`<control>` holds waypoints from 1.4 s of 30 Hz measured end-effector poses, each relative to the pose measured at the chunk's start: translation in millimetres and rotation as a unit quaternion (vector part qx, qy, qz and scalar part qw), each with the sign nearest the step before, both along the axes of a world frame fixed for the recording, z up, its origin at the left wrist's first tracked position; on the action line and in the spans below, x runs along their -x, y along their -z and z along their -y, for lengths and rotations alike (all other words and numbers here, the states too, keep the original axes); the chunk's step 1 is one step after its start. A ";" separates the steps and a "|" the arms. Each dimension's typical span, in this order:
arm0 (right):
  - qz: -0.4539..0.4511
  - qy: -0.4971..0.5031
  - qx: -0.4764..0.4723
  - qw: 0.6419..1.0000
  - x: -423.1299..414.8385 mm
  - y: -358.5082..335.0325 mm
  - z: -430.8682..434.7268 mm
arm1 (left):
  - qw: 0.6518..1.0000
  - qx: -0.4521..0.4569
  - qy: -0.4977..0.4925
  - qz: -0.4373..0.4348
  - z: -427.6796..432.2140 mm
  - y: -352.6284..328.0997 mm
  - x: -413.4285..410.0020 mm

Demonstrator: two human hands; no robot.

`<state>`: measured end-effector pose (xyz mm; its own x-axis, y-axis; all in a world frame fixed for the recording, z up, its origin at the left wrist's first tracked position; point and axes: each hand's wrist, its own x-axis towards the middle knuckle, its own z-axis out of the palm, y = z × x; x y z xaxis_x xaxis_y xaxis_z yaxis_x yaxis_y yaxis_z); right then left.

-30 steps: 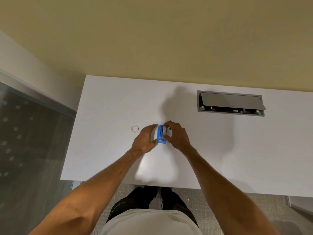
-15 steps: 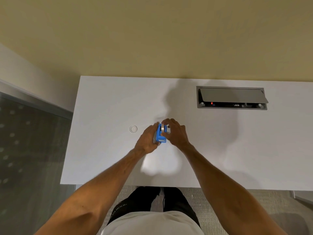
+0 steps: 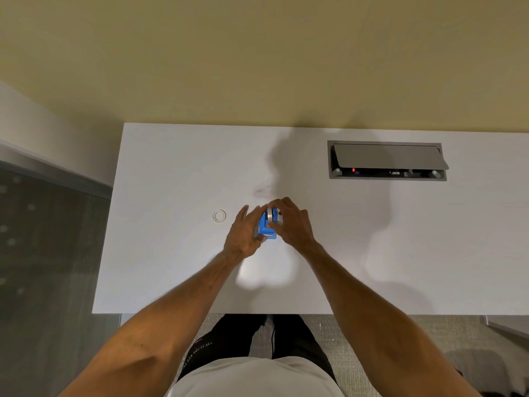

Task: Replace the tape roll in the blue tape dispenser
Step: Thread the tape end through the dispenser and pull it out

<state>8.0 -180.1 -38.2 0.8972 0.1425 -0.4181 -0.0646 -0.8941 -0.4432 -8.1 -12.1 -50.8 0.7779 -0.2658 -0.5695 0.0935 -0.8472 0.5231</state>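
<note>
1. The blue tape dispenser (image 3: 268,229) sits near the middle of the white tabletop (image 3: 171,267), held between both hands, its narrow end toward the person.
2. The left hand (image 3: 243,234) wraps the dispenser's left side; its grip is closed against the blue body, with the thumb along the near edge and the fingers reaching over the far end.
3. The right hand (image 3: 292,224) closes on the right side, its fingertips pinching a pale tape roll (image 3: 270,214) that shows at the top of the dispenser; whether the roll is fully seated in it cannot be told.
4. A small clear ring (image 3: 219,216) lies flat on the tabletop just left of the left hand, apart from it.
5. A grey cable box (image 3: 388,160) with its lid tilted open is set into the tabletop at the far right, well apart from the hands.
6. Both forearms are bare and reach in from the near edge.
</note>
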 end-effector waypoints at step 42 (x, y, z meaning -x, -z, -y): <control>-0.023 0.117 -0.116 0.986 9.0 9.0 -6.3 | 0.999 0.021 -0.017 -0.035 -3.1 4.8 -1.9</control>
